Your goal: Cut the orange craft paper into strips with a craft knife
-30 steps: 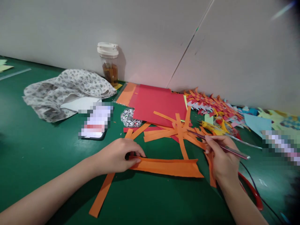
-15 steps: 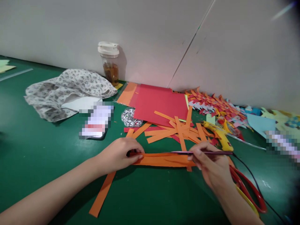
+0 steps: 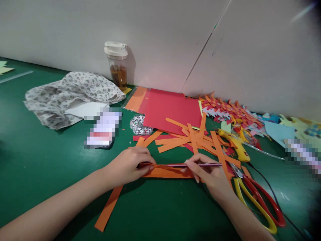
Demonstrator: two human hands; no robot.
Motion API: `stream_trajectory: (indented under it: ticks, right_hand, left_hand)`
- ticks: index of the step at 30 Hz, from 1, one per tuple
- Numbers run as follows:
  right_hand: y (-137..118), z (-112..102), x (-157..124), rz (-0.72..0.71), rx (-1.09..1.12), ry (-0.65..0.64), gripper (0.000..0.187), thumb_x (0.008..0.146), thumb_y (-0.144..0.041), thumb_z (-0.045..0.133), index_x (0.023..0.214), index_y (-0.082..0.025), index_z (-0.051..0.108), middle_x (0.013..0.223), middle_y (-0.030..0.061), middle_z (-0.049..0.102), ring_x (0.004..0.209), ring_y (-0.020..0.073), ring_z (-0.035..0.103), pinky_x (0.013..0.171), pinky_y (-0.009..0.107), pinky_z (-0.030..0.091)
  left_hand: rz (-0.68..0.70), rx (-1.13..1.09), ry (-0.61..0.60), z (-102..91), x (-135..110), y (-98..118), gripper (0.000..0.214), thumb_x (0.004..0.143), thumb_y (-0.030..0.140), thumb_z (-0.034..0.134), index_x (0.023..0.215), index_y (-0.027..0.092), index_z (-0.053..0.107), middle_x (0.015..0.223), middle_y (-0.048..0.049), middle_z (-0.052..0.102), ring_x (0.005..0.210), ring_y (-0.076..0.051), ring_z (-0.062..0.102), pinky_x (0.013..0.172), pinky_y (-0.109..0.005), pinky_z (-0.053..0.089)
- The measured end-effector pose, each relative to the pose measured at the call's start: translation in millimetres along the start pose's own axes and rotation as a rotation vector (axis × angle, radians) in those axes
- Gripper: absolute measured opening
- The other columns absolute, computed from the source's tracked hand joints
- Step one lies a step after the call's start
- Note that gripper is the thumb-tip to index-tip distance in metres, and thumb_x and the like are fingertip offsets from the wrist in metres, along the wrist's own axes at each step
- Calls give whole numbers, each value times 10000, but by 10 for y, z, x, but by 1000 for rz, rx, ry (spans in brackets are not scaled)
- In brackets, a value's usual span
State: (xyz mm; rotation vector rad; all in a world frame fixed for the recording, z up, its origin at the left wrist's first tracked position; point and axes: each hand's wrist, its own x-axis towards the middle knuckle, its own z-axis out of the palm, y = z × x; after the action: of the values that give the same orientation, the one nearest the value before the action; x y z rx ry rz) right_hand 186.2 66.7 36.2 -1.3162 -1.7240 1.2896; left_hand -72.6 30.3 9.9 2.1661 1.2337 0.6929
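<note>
My left hand (image 3: 134,164) is closed on the left end of a folded orange paper strip (image 3: 168,172), pinching it between thumb and fingers. In my right hand (image 3: 207,172) is a slim, dark purple pen-like tool (image 3: 210,164), held almost level. Its thin tip points left and lies along the strip's upper fold, near my left fingertips. What kind of tool it is, I cannot make out. Another orange strip (image 3: 107,211) passes beneath my left wrist. Scissors (image 3: 258,204) with red and yellow handles rest beside my right forearm.
Loose orange strips (image 3: 175,142) lie behind my hands, partly over red paper sheets (image 3: 168,108). A yellow glue gun (image 3: 238,149) is at the right, its cord trailing forward. Left stand a phone (image 3: 104,130), patterned cloth (image 3: 75,90), a bag of googly eyes (image 3: 140,125) and a lidded cup (image 3: 117,67).
My right hand has slid left along the strip with the tool, its tip coming close to my left fingers. More of the scissors now shows. My left hand keeps its place.
</note>
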Motion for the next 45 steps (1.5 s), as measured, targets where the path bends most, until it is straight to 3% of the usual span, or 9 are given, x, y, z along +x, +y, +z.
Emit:
stream_trajectory:
  ticks: [11, 21, 27, 31, 39, 45]
  right_hand:
    - [221, -407, 194, -38, 179, 226, 214, 682, -319, 729, 538, -192, 633, 468, 13, 601, 397, 107, 451, 387, 240, 331]
    - [157, -588, 243, -28, 187, 316, 164, 637, -237, 695, 482, -198, 657, 460, 43, 583, 413, 132, 511, 374, 262, 309]
    - [115, -659, 263, -4, 218, 409, 178, 564, -225, 707, 420, -172, 618, 444, 28, 548, 380, 106, 515, 347, 219, 324]
    - [141, -704, 276, -17, 243, 486, 154, 512, -215, 704, 416, -172, 592, 395, 5, 530, 315, 86, 452, 289, 189, 262]
    - [148, -716, 288, -199, 323, 758, 95, 484, -196, 651, 423, -166, 585, 429, -39, 529, 314, 74, 477, 304, 175, 294]
    - [202, -682, 314, -135, 263, 712, 135, 540, -187, 741, 496, -141, 623, 428, -11, 561, 350, 81, 471, 322, 180, 285]
  left_hand:
    - [-24, -24, -5, 10, -1, -13, 210, 914, 213, 511, 950, 200, 717, 898, -47, 666, 805, -150, 619, 673, -256, 481]
    - [-15, -13, 0, 0, 11, 0, 205, 917, 205, 514, 940, 199, 718, 890, -47, 666, 789, -146, 617, 648, -243, 476]
    - [-17, -15, -2, 10, -4, -13, 201, 916, 204, 519, 946, 203, 718, 891, -43, 661, 785, -143, 616, 649, -243, 467]
    - [-14, -17, 1, 11, -11, -8, 192, 912, 194, 527, 940, 202, 718, 883, -36, 660, 786, -140, 615, 653, -239, 460]
    - [-12, -15, 4, 2, 7, -21, 190, 916, 196, 527, 939, 201, 716, 887, -32, 659, 795, -144, 616, 667, -251, 463]
    - [-11, -9, -4, 9, -11, -20, 185, 909, 186, 530, 940, 198, 712, 883, -36, 659, 790, -148, 616, 660, -253, 464]
